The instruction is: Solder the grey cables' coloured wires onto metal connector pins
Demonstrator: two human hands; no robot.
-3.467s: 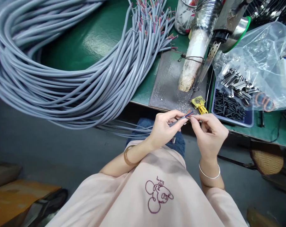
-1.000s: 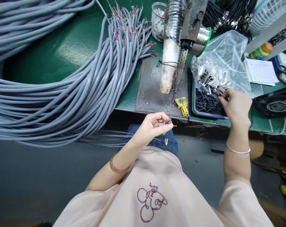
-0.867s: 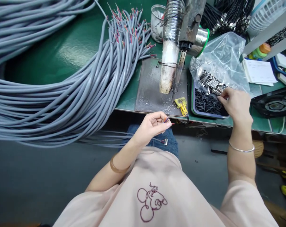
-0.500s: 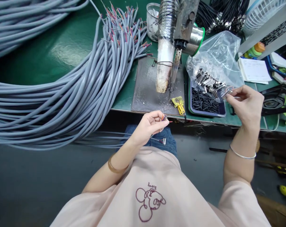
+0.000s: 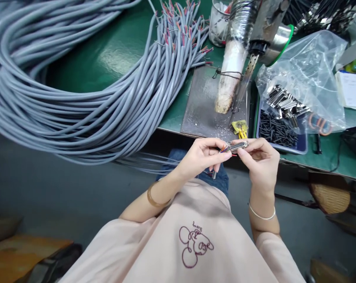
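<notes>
Nearest is the pale pink shirt, with a purple drawing on its front. Past it, a small finished plug sits over the blue pants. Next come the two hands, close together by the near edge of the green table. The left hand pinches some thin colored wires. The right hand grips a long metal plug. Its left end is right by the wires, but I can't tell if they touch. Just past the hands is a little yellow thing on a dark plate. To the right, a blue tray holds lots of black sticks. A clear bag with shiny metal parts lies partly over the tray. On the left is a big, curvy pile of gray cables. Farther away are a fat white tube and a clear cup.
</notes>
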